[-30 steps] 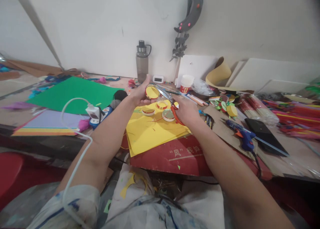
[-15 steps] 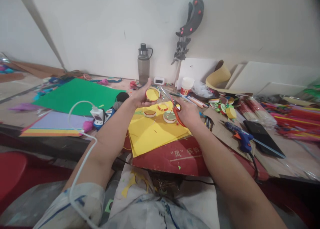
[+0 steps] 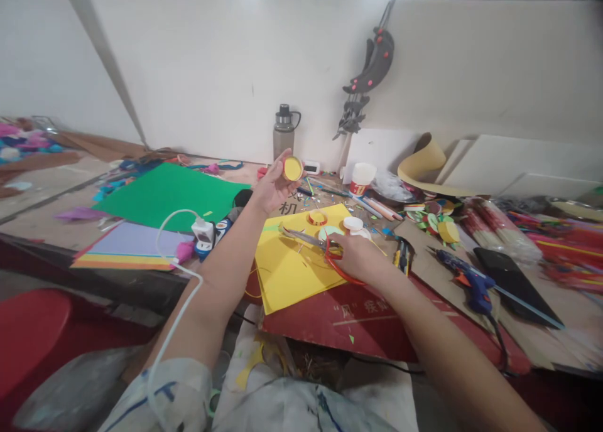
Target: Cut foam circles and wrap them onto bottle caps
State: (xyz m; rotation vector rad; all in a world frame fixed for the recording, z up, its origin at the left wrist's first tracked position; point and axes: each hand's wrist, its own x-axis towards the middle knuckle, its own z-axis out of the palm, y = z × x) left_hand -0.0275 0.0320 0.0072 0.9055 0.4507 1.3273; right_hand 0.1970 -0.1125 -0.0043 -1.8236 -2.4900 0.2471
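Observation:
My left hand (image 3: pixel 273 184) is raised above the table with its fingers closed on a small round yellow ring with a red edge (image 3: pixel 293 168). My right hand (image 3: pixel 360 256) rests low on the yellow sheet (image 3: pixel 292 272), gripping red-handled scissors (image 3: pixel 320 243) whose blades point left. Two similar small paper rings (image 3: pixel 318 218) and a white one (image 3: pixel 353 223) lie on the yellow sheet just beyond the right hand.
A grey bottle (image 3: pixel 283 132) and a paper cup (image 3: pixel 362 178) stand by the wall. A green sheet (image 3: pixel 169 193) and a purple sheet (image 3: pixel 136 243) lie left, with a charger and white cable (image 3: pixel 203 231). A blue glue gun (image 3: pixel 471 281), a black phone (image 3: pixel 513 281) and stick bundles lie right.
My left hand has lifted the yellow ring up and away from the scissors. My right hand has dropped with the scissors onto the yellow sheet. The camera has tilted upward.

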